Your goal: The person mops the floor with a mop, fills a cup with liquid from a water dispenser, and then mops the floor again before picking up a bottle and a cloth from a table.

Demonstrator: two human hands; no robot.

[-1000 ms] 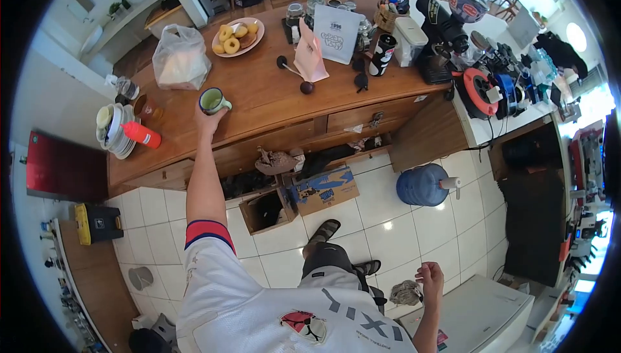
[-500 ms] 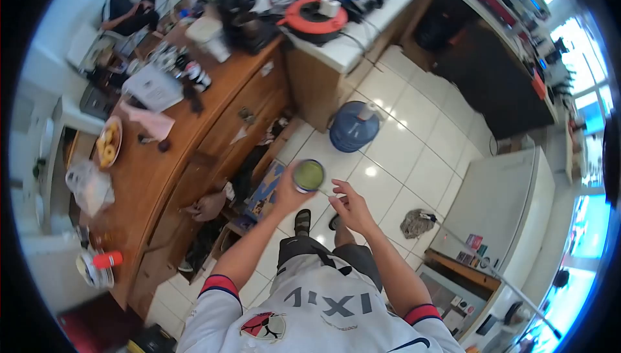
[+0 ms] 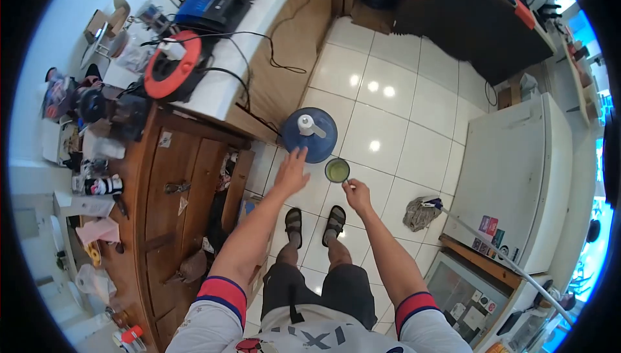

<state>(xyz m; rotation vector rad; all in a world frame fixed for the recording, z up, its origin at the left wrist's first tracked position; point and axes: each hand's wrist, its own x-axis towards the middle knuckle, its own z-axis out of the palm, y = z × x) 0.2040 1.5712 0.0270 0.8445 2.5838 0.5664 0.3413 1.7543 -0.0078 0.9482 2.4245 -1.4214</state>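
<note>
My right hand (image 3: 357, 196) is closed round the handle of a mug (image 3: 337, 171) with a greenish inside, held over the floor tiles. My left hand (image 3: 292, 173) is empty, fingers spread, at the near edge of a large blue water jug (image 3: 326, 134). Whether the fingertips touch the jug cannot be made out. On top of the jug sits a white pump dispenser (image 3: 306, 123) with its spout pointing right, towards the mug.
A wooden cabinet (image 3: 155, 224) with an open drawer stands at left. The white counter (image 3: 217, 97) holds an orange cable reel (image 3: 172, 65) with trailing cords. At right are a white refrigerator (image 3: 495, 172), a mop head (image 3: 422, 213) and its long pole.
I have come closer to the water jug. My left hand has let go of the mug and moved to the jug; my right hand now grips the mug's handle.
</note>
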